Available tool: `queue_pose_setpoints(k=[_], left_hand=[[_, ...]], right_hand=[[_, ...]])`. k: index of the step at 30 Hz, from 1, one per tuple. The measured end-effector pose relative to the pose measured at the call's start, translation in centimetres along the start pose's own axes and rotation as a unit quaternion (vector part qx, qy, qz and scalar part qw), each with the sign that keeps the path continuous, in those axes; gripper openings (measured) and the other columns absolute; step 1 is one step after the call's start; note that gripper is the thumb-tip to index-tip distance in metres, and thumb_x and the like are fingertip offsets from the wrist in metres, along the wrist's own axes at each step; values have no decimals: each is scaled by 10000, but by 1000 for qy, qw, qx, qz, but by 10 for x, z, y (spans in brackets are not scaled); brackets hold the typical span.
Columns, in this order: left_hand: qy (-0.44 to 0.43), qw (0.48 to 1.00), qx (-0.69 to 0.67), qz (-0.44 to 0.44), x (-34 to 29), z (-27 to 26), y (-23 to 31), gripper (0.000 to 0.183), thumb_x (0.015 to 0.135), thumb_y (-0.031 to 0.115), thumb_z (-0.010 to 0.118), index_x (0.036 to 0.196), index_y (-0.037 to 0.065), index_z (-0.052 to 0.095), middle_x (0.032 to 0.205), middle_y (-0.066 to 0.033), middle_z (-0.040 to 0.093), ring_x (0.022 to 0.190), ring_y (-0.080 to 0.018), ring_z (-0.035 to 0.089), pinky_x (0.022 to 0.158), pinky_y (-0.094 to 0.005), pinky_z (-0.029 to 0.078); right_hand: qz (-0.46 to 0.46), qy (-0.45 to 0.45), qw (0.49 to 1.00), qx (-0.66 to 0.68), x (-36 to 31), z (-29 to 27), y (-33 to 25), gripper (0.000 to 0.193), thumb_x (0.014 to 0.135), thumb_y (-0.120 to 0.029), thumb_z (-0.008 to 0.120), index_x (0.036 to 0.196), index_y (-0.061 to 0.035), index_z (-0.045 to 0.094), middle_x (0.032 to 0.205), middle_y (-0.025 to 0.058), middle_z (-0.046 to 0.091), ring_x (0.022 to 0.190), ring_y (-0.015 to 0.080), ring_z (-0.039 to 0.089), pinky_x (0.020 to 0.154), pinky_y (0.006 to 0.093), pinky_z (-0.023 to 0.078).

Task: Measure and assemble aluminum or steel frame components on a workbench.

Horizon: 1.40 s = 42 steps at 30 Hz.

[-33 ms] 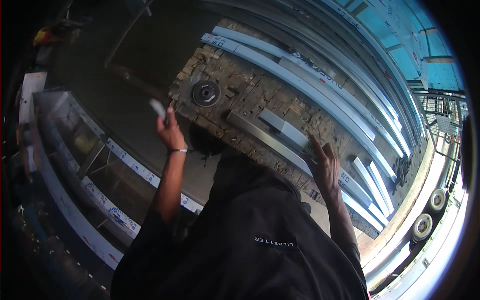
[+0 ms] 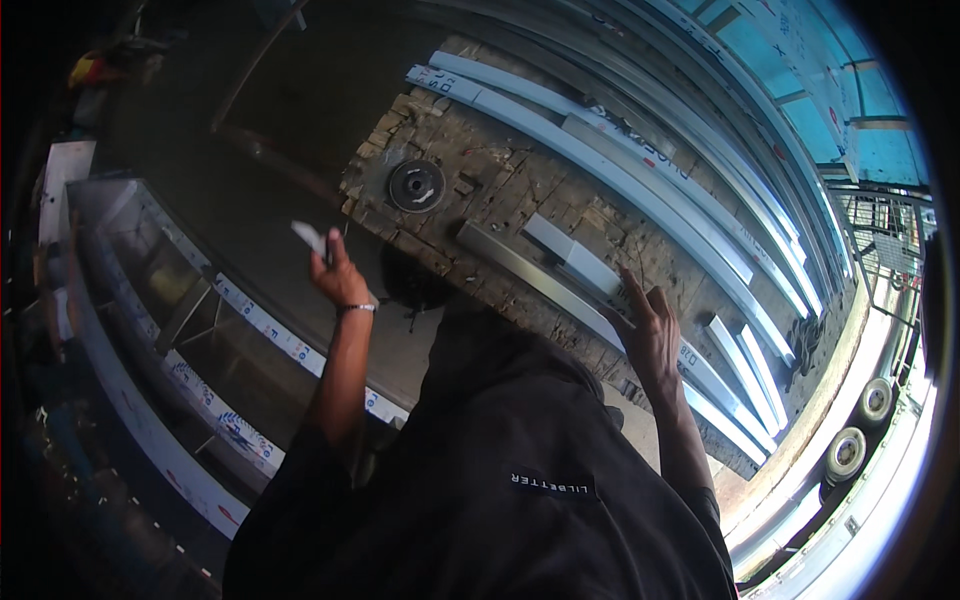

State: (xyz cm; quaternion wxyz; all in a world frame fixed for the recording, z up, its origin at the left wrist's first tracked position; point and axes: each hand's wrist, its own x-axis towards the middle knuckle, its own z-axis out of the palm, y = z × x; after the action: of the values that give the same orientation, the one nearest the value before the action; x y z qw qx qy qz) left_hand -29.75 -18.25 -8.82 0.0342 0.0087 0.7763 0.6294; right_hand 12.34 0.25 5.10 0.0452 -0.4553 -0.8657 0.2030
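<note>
Out over the left edge of the wooden bench (image 2: 480, 150), my left hand (image 2: 342, 282) is closed on a small pale flat piece (image 2: 309, 237). Its exact kind is blurred. My right hand (image 2: 650, 325) grips a film-covered metal profile (image 2: 573, 258) that lies on the bench, thumb on the near side and index finger along the far side. Part of this profile is hidden beneath the hand. A bare, longer metal profile (image 2: 520, 266) runs alongside it, closer to my body. Near the bench's left end lies a dark round disc (image 2: 416, 186) with a central hole.
Long film-wrapped profiles (image 2: 590, 150) stretch across the bench's far side. Several short offcuts (image 2: 757, 365) lie on the right. A frame of wrapped profiles (image 2: 265, 330) stands low on my left. Wheels (image 2: 846, 452) and a wire cage (image 2: 885, 240) show at far right.
My left hand has shifted slightly down and left with the pale piece. My right hand stays at the same place on the profile.
</note>
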Motion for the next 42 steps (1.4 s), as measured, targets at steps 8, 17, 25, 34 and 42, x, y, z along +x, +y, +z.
queue_pose_setpoints(k=[8, 17, 25, 34, 42], left_hand=[[11, 930, 252, -268, -27, -68, -197, 261, 868, 222, 752, 980, -10, 707, 816, -120, 703, 675, -180, 660, 526, -358, 474], [-277, 731, 608, 136, 8, -62, -252, 198, 961, 187, 581, 893, 36, 690, 778, -76, 691, 656, -170, 655, 540, -337, 494], [-53, 989, -4, -138, 0, -29, 11, 295, 1047, 303, 507, 976, 49, 639, 704, 16, 510, 575, -62, 463, 497, -216, 331], [-545, 801, 227, 101, -92, 74, 143, 274, 1051, 298, 559, 982, 35, 594, 659, -97, 578, 590, -234, 607, 518, -353, 430], [-502, 701, 421, 284, -124, 99, 190, 230, 1030, 243, 553, 967, 26, 598, 849, -234, 659, 850, -460, 643, 674, -539, 481]], right_hand=[[24, -23, 998, 51, 18, 25, -12, 668, 839, -252, 817, 1455, -221, 561, 920, 147, 586, 779, 318, 627, 717, 448, 528], [23, -25, 999, 4, 33, 18, -34, 666, 837, -276, 819, 1451, -220, 565, 944, 143, 614, 829, 306, 669, 723, 422, 549], [26, -13, 1000, 0, 36, 25, -36, 659, 857, -337, 792, 1460, -227, 550, 906, 116, 565, 799, 293, 622, 706, 446, 509], [-16, 76, 997, 29, 37, 52, -26, 448, 822, -310, 810, 1160, -75, 634, 905, 114, 575, 833, 314, 620, 732, 422, 495], [-62, 167, 983, 46, 40, 70, -13, 378, 771, -260, 835, 1048, -96, 636, 841, 63, 582, 792, 257, 635, 743, 390, 474]])
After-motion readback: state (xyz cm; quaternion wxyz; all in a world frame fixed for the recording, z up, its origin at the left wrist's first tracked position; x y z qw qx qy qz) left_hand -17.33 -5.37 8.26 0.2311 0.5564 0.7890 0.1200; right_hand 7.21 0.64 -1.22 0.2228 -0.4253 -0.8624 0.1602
